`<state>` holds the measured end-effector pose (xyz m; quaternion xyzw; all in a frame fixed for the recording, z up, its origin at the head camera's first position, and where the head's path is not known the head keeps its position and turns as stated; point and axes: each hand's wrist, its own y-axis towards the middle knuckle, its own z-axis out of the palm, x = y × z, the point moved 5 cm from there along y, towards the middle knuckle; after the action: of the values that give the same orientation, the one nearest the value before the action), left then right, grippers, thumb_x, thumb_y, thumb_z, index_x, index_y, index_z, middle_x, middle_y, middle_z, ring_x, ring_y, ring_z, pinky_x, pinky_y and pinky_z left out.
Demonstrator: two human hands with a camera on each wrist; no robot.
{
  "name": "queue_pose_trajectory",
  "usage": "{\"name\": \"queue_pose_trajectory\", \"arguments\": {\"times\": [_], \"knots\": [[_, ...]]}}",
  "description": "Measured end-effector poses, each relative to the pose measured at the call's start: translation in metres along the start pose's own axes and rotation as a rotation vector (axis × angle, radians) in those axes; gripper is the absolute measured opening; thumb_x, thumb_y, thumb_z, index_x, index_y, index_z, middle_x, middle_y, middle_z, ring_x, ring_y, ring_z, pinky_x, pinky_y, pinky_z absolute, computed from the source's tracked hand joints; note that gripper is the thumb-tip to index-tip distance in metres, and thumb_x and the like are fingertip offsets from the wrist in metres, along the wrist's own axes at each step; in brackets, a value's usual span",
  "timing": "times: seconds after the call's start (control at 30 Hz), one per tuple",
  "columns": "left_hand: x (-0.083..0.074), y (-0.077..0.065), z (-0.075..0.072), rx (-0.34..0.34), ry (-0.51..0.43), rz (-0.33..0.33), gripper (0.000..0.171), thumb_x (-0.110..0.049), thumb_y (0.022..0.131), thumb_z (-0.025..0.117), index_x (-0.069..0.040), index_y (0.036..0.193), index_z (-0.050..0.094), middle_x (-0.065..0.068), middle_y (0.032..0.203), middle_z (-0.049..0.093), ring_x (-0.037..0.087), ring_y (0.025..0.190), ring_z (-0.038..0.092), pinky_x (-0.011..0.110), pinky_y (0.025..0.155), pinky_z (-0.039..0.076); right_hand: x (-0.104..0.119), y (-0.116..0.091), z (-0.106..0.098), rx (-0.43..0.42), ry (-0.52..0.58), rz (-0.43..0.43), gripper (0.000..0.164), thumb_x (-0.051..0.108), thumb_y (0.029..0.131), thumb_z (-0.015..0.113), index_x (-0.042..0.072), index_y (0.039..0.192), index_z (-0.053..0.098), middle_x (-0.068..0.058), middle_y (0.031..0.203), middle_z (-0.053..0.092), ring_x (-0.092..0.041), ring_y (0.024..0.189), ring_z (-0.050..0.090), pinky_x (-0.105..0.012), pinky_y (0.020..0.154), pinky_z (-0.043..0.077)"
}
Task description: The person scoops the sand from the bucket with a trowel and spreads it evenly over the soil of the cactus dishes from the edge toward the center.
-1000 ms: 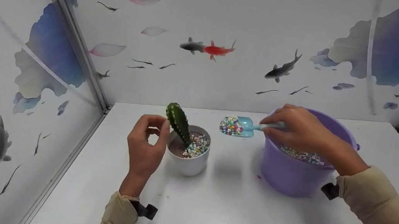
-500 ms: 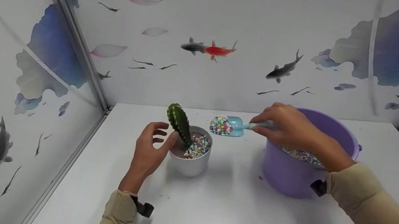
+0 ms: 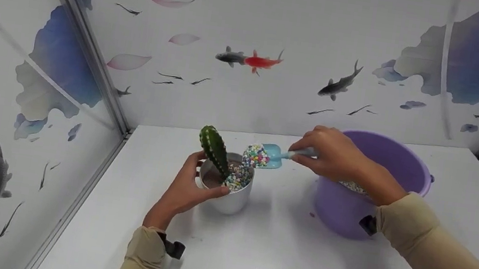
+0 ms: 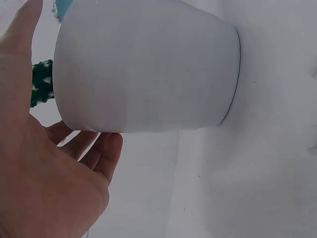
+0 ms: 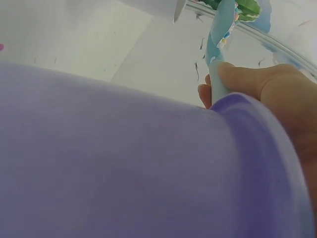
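Note:
My left hand (image 3: 187,188) grips the white flowerpot (image 3: 230,202) near its rim, thumb along the front and fingers at the far left side. In the left wrist view the fingers (image 4: 111,153) touch the pot's wall (image 4: 143,64). A green cactus (image 3: 213,147) leans left in the pot, with brown soil on one side and coloured pebbles (image 3: 237,177) on the other. My right hand (image 3: 335,155) pinches the handle of a light blue scoop (image 3: 273,153). Multicoloured pebbles (image 3: 256,155) fill the scoop's front, which hangs above the pot's right rim.
A purple bucket (image 3: 341,210) with pebbles inside stands to the right, under my right forearm; its wall (image 5: 109,158) fills much of the right wrist view. White panels with painted fish (image 3: 340,80) enclose the white table (image 3: 259,259) at the back and left.
My left hand has moved right from beside the cactus and taken hold of the pot. The right hand has carried the loaded scoop left and slightly down, over the pot's rim.

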<state>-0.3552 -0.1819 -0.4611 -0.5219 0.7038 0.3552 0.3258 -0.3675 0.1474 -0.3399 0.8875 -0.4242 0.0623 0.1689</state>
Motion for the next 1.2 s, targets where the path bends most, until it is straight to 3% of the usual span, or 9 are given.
{"name": "queue_pose_trajectory", "arguments": {"times": [0.5,0.8,1.2], "knots": [[0.002,0.001,0.008,0.011,0.023,0.0,0.121,-0.06,0.075,0.096,-0.018,0.168,0.032,0.004,0.17,0.04,0.027,0.159,0.039,0.052,0.126,0.043,0.013,0.006,0.014,-0.051,-0.074,-0.01,0.018,0.018,0.097,0.082,0.014,0.114,0.086,-0.003,0.107,0.083,-0.026,0.097,0.07,-0.049,0.086,0.061],[0.002,0.001,0.006,0.009,0.015,0.008,0.119,-0.062,0.074,0.096,-0.019,0.167,0.035,0.003,0.17,0.042,0.025,0.157,0.041,0.051,0.124,0.045,0.018,0.01,0.017,-0.081,-0.108,0.016,0.019,0.014,0.094,0.084,0.015,0.113,0.087,-0.002,0.104,0.084,-0.027,0.097,0.07,-0.054,0.088,0.059],[0.004,-0.002,0.001,0.017,0.009,0.015,0.117,-0.057,0.076,0.096,-0.016,0.168,0.034,0.005,0.171,0.041,0.027,0.159,0.04,0.054,0.127,0.043,0.023,0.012,0.02,-0.093,-0.13,0.017,0.018,0.013,0.094,0.084,0.017,0.112,0.087,0.0,0.103,0.083,-0.027,0.096,0.068,-0.049,0.083,0.055]]}}
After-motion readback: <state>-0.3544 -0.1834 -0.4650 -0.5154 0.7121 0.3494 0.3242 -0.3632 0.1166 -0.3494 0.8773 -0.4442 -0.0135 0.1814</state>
